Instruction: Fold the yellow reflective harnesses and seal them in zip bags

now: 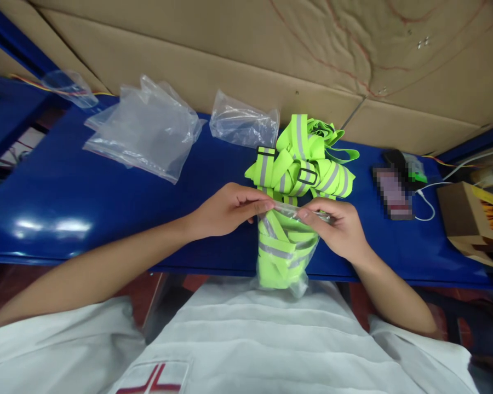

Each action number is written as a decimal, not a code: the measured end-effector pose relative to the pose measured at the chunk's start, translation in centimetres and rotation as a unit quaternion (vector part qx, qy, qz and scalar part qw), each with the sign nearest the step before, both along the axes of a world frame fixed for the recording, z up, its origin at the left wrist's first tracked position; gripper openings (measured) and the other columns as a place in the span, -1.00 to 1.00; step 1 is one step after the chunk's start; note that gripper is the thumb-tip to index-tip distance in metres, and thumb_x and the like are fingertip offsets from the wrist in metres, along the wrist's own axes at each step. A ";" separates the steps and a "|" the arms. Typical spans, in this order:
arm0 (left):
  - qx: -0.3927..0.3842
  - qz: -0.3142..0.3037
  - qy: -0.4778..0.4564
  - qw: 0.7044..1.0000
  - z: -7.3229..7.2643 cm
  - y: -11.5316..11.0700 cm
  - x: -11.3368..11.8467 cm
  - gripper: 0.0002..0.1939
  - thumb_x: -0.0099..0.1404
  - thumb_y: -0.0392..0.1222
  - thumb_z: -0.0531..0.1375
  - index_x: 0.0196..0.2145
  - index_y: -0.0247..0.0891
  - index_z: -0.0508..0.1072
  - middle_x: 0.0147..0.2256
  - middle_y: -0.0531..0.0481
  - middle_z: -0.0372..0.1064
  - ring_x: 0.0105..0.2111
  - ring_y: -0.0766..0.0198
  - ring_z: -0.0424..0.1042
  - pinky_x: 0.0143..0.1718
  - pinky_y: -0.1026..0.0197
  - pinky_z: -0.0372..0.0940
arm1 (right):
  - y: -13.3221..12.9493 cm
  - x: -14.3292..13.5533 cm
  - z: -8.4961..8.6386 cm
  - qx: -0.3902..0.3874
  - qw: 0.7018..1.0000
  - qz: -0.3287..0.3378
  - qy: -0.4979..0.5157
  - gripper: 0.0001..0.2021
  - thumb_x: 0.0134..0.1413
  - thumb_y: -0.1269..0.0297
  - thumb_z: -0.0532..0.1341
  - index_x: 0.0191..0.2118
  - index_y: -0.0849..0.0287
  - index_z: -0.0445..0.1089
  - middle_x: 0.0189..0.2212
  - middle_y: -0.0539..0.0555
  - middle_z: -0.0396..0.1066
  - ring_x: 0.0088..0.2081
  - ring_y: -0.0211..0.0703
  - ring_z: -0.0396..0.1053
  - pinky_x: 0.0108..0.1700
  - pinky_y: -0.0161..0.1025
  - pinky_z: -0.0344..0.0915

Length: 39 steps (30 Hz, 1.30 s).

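Both hands pinch the top edge of a clear plastic bag at the table's front edge. Folded neon-yellow reflective straps with grey stripes fill the bag, which hangs down toward my lap. At the upper left corner of the bag, my left hand has thumb and forefinger closed on the plastic. My right hand grips the opposite corner the same way. Just beyond the hands lies a heap of the same reflective straps, with black buckles showing on it.
A stack of flat clear bags lies at the back left, with a crumpled clear bag beside it. A clear plastic cup rests on its side at the far left. To the right are a phone, a white cable and a cardboard box.
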<state>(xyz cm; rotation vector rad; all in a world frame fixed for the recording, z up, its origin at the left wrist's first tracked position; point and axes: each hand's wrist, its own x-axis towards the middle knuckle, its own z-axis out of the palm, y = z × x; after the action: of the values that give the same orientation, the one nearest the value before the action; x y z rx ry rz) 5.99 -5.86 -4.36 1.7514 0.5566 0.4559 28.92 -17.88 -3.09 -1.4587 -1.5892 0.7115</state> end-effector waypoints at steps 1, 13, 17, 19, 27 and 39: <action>-0.011 -0.001 -0.002 1.000 0.0 0.1 0.1 -0.58 0.38 0.14 0.27 -0.19 -0.31 0.70 -0.45 0.00 0.54 -0.49 0.36 0.42 -0.45 0.38 0.30 | 0.1 0.0 0.0 -0.001 1.000 0.001 0.006 -0.77 0.25 0.13 0.37 -0.38 0.14 0.56 -0.47 -0.01 0.54 -0.45 -0.28 0.41 -0.39 -0.32 0.31; -0.045 0.033 -0.011 0.998 -0.9 0.8 0.6 -0.61 0.28 0.10 0.39 -0.34 -0.37 0.64 -0.42 -0.05 0.55 -0.43 0.36 0.45 -0.38 0.37 0.29 | 2.4 3.7 -1.8 -0.063 0.995 0.071 0.034 -0.65 0.22 -0.02 0.37 -0.36 0.20 0.59 -0.47 0.03 0.55 -0.45 -0.28 0.41 -0.38 -0.36 0.31; -0.043 0.055 -0.021 0.997 -0.9 0.3 0.6 -0.59 0.29 0.12 0.38 -0.40 -0.34 0.55 -0.50 0.01 0.48 -0.49 0.39 0.42 -0.44 0.39 0.26 | 2.3 4.0 -2.6 -0.036 0.998 0.051 0.004 -0.59 0.30 -0.05 0.30 -0.41 0.20 0.49 -0.52 -0.01 0.44 -0.47 -0.31 0.31 -0.40 -0.36 0.22; -0.051 0.049 -0.026 0.997 -0.7 0.2 0.6 -0.59 0.28 0.12 0.39 -0.40 -0.33 0.54 -0.50 0.01 0.48 -0.48 0.38 0.43 -0.41 0.38 0.29 | 2.0 4.0 -2.5 -0.007 1.000 0.029 -0.010 -0.56 0.32 -0.06 0.28 -0.46 0.19 0.40 -0.55 -0.03 0.35 -0.48 -0.32 0.25 -0.41 -0.35 0.17; -0.118 0.046 -0.025 0.992 -0.5 0.3 0.5 -0.61 0.22 0.09 0.43 -0.33 -0.32 0.51 -0.46 0.08 0.41 -0.47 0.41 0.35 -0.44 0.38 0.24 | 1.0 4.1 -1.8 0.114 0.992 -0.005 -0.060 -0.54 0.35 0.18 0.29 -0.53 0.17 0.12 -0.61 -0.12 0.07 -0.54 -0.38 0.02 -0.46 -0.34 0.01; -0.142 0.074 -0.016 0.987 -1.8 0.5 1.1 -0.62 0.25 0.09 0.42 -0.31 -0.32 0.56 -0.42 0.07 0.43 -0.45 0.43 0.35 -0.44 0.39 0.27 | 1.1 3.9 -2.4 0.058 0.997 0.036 -0.021 -0.54 0.38 0.10 0.24 -0.52 0.17 0.15 -0.62 -0.10 0.09 -0.54 -0.38 0.04 -0.47 -0.35 -0.02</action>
<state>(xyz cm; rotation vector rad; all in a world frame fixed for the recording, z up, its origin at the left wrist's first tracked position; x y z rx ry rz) 7.05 -5.33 -6.21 1.4336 0.6975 0.4823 32.85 -16.77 -5.46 -1.3469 -1.6933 0.6223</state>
